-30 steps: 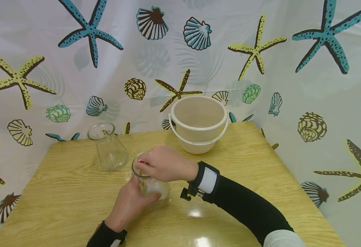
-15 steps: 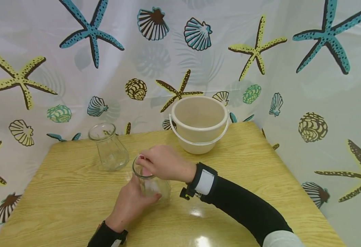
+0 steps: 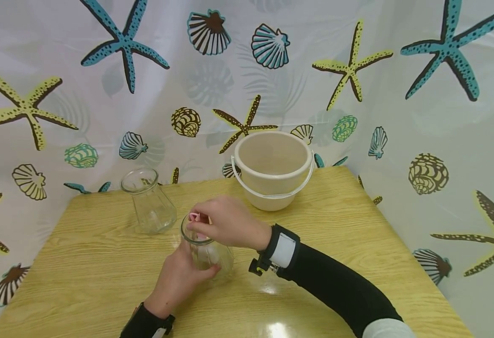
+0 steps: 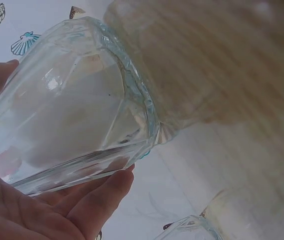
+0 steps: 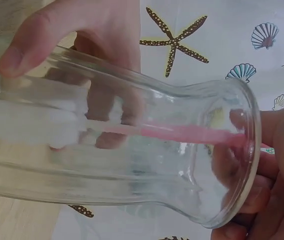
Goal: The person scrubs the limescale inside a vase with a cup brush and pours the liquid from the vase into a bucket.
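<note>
Right hand (image 3: 229, 223) pinches pink-handled brush (image 5: 166, 133), white head (image 5: 37, 122) inside glass jar (image 3: 226, 259); left hand (image 3: 182, 276) curls round jar's side. Jar near middle of wooden table (image 3: 90, 277). Second jar (image 3: 154, 213) near far edge, toward left corner; beige bucket (image 3: 268, 184) by same edge, toward right.

The left hand (image 4: 37, 210) is gripping a jar (image 4: 82, 95), its digits lying along the jar's left and lower sides. A blurred white shape (image 4: 67, 127) is showing through the jar. Another glass (image 4: 194, 227), mostly cut off, is peeking in below the jar, wood (image 4: 231, 60) is spreading to its right, and shell-printed cloth (image 4: 47, 14) is showing above-left of it.
</note>
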`<state>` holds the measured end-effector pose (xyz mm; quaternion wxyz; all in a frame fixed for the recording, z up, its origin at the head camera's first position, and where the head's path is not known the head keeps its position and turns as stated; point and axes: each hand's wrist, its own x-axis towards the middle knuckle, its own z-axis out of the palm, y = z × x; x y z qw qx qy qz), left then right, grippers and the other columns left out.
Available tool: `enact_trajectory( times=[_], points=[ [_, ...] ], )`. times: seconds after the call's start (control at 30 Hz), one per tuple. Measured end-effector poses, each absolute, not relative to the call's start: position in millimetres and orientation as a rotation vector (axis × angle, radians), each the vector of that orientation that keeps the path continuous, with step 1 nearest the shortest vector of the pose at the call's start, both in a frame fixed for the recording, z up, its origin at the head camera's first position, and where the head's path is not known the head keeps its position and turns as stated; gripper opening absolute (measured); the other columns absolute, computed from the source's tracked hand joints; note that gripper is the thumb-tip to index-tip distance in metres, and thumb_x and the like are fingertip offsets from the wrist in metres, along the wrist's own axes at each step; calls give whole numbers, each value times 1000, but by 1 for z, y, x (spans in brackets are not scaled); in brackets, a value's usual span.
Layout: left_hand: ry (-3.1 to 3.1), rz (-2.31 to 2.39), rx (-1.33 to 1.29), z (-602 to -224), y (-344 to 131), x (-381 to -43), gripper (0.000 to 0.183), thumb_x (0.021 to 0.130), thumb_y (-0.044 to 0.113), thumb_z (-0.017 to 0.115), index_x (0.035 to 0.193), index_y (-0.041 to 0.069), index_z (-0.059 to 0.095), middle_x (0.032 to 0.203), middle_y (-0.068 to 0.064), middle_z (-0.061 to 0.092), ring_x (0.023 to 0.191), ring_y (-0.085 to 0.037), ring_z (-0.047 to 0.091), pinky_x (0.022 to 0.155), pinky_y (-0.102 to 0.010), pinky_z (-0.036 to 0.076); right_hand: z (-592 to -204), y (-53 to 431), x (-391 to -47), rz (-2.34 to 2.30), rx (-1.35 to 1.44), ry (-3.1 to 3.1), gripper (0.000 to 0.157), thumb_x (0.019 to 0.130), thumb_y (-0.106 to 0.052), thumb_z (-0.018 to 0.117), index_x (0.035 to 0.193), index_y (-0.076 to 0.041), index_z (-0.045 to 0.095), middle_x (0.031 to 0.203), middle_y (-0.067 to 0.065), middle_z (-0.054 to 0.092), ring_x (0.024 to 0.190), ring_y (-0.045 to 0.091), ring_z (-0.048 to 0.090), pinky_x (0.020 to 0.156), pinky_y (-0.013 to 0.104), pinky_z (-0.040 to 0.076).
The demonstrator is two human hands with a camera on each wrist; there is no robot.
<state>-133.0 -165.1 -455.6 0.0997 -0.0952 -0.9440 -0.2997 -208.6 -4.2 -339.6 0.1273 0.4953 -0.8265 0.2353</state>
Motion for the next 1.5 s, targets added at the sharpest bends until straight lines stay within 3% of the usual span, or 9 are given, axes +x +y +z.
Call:
enact_trajectory(
  times=[0.23,0.37,0.63,0.77,0.9,1.03,1.23,1.33,1.5],
  points=[
    [-2771,-883,-296,-456,-166,-133,109,69,51,79,148,17,12,79,-4,59,62,-12,51,53,-31,45,-339,0,-203,730,1518,-2349,20,90,-39,64,78,-24,60,64,-15,52,57,-3,43,53,20,37],
    [-2765,-864,-311,-456,-166,-134,105,68,52,79,146,17,16,90,-6,61,67,-12,53,54,-32,46,-340,4,-200,696,1564,-2303,17,90,-38,64,80,-25,64,68,-17,54,62,-4,43,61,25,35],
    [-2749,-858,-367,-457,-168,-135,99,69,47,81,142,15,23,108,-4,61,70,-10,55,55,-30,47,-345,13,-193,597,1577,-2276,23,85,-45,68,90,-23,71,88,-14,57,85,5,39,75,30,34],
    [-2703,-871,-414,-458,-169,-137,90,68,45,82,135,16,29,103,0,58,66,-9,52,54,-30,46,-351,17,-195,688,1585,-2212,26,80,-44,73,90,-20,70,97,-9,59,94,10,39,77,32,34],
    [-2665,-869,-419,-460,-169,-137,84,65,44,83,128,19,34,99,-1,59,63,-8,52,53,-31,47,-358,23,-199,773,1575,-2143,34,79,-43,75,101,-17,69,113,-1,57,106,14,40,86,35,37],
    [-2670,-883,-401,-461,-170,-136,83,65,45,83,128,21,34,97,-1,59,63,-9,54,54,-32,48,-367,29,-201,849,1533,-2177,57,78,-44,75,123,-14,59,134,6,46,123,18,33,98,41,36],
    [-2694,-871,-352,-460,-170,-136,85,65,52,81,129,23,33,95,-1,60,71,-13,58,57,-37,51,-380,32,-202,1084,1471,-2333,92,78,-44,76,148,-13,25,145,4,35,129,11,29,105,42,33],
    [-2706,-861,-332,-460,-169,-135,88,65,56,79,131,23,33,95,-3,61,74,-15,59,58,-39,52,-388,32,-203,1226,1441,-2408,99,80,-42,75,152,-14,14,146,7,35,127,11,33,103,43,35],
    [-2690,-849,-343,-460,-168,-135,90,65,54,80,133,19,32,99,-7,62,77,-17,60,60,-41,53,-398,29,-204,1400,1414,-2486,101,81,-39,74,152,-18,6,141,5,42,122,14,39,96,47,42]
  ],
)
